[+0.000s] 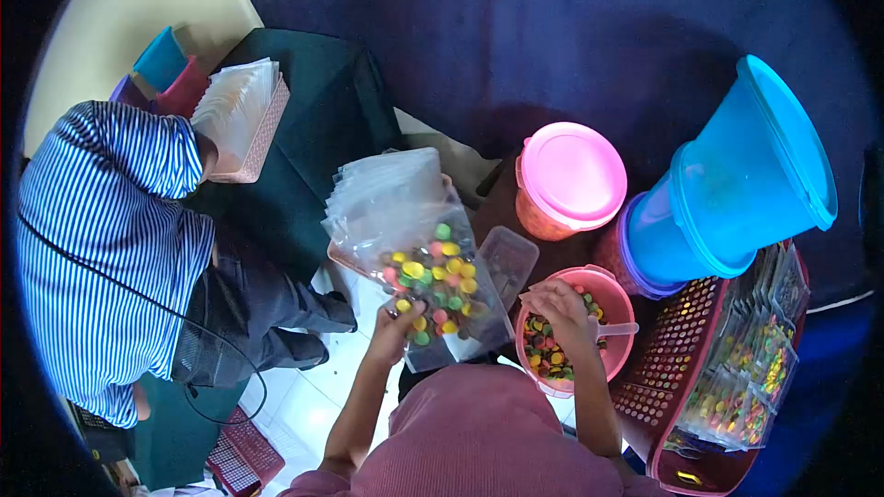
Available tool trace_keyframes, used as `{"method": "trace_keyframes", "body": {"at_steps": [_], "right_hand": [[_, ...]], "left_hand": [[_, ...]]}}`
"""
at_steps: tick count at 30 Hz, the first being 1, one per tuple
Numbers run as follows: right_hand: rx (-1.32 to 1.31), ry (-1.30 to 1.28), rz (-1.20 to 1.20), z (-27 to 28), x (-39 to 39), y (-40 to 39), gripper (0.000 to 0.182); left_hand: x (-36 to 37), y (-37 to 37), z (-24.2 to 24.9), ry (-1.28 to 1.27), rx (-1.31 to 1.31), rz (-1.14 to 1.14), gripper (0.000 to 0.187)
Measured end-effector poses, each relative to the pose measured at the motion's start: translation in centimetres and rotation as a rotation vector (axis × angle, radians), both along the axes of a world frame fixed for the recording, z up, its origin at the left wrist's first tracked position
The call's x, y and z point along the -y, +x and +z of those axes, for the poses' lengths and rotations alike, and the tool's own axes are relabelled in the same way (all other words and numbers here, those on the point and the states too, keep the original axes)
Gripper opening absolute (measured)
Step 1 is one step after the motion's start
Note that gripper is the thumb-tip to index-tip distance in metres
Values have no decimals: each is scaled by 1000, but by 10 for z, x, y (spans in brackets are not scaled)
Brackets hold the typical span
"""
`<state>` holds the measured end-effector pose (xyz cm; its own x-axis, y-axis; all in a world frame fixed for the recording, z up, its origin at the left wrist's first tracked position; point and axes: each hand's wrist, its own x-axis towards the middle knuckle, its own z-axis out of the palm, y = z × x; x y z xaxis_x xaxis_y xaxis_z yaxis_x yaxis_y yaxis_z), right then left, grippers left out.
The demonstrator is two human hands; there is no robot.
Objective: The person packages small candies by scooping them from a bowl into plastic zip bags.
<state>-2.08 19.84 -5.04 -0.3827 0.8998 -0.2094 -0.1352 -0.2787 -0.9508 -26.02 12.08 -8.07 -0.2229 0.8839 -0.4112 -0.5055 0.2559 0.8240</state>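
My left hand (396, 331) grips the lower left edge of a clear plastic bag (488, 299) holding small round discs (440, 276) in yellow, green and pink. My right hand (560, 313) is over a pink tub (620, 287), its fingers curled together; what they hold, if anything, is hidden. More coloured discs (548, 359) lie in that tub. A pale scoop-like handle (619, 329) sticks out to the right, beside my right hand. Just beyond the filled bag, a stack of clear bags (387, 179) stands in a basket, partly covered by it.
Tubs with a pink lid (578, 170) and blue lids (787, 143) stand beyond my right hand. A dark red basket (668, 350) at right holds several filled packets (737, 396). Left, a person in a striped shirt (110, 230) is near another basket of bags (241, 115). A clear container (509, 262) lies between.
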Motion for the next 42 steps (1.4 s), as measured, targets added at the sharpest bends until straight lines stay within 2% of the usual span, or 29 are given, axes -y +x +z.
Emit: {"method": "trace_keyframes", "body": {"at_steps": [4,5,7,8,9,10,11,12,15,16,17,19,20,21,23,24,25,27,29,31,33,35,36,39,40,41,42], "right_hand": [[167,121,17,1,-8,-26,26],[222,156,-3,3,-10,-35,28],[226,89,-85,-8,-12,-53,35],[116,43,-40,-18,-13,-59,34],[4,5,8,-24,-16,-69,34],[-90,-203,42,-8,-18,-80,30],[32,-175,4,-15,-17,-88,26],[38,-189,2,-21,-20,-95,27],[76,-193,-13,-41,-23,-116,28],[76,-168,-39,-45,-25,-124,28],[90,-181,-26,-48,-26,-132,28],[89,-285,-134,-55,-28,-151,34],[119,-289,-149,-87,-30,-155,40],[120,-308,-141,-93,-28,-162,40],[396,-79,-109,-102,-25,-173,41],[274,-194,-149,-113,-19,-175,40],[274,-207,-167,-103,-20,-181,40],[159,-300,-109,-81,-20,-190,36],[96,-276,-154,-90,-15,-190,34],[-67,-315,-214,-80,-15,-193,37],[-270,-290,-182,-84,-11,-181,49],[-278,-308,-272,-51,-17,-182,52],[-420,-365,-452,-38,-14,-180,56],[-547,-327,-669,-47,6,-157,64],[-578,-203,-577,-37,3,-151,57],[-476,-41,-643,-18,6,-146,46],[-351,-123,-690,-16,12,-137,38]], "left_hand": [[-3,-10,-9,4,19,-221,33],[-7,-15,-7,-40,-56,-274,37],[-14,-25,1,-103,-85,-357,40],[-18,-29,0,26,-8,-336,30],[-22,-38,-14,59,-26,-369,32],[-26,-46,-19,33,-49,-404,36],[-32,-55,-22,4,-68,-433,40],[-38,-63,-26,27,-29,-401,47],[-58,-97,-40,-53,-16,-478,47],[-65,-107,-39,54,28,-516,43],[-71,-115,-42,44,43,-503,43],[-79,-132,-50,-10,-67,-549,39],[-83,-143,-50,-30,-58,-537,39],[-88,-155,-48,-55,-89,-505,38],[-98,-174,-47,-96,-157,-464,36],[-102,-186,-60,-85,-169,-412,33],[-108,-195,-53,-48,-150,-375,30],[-119,-214,-48,-82,-186,-401,30],[-127,-218,-39,-66,-115,-444,30],[-136,-210,-31,-43,-39,-507,29],[-142,-191,-25,-28,26,-552,27],[-153,-168,-18,-23,104,-642,23],[-156,-157,-17,-18,89,-735,22],[-161,-124,-3,-8,36,-914,21],[-161,-116,6,-45,48,-1016,22],[-160,-107,10,-85,56,-1115,24],[-155,-100,7,-60,49,-1143,25]]}}
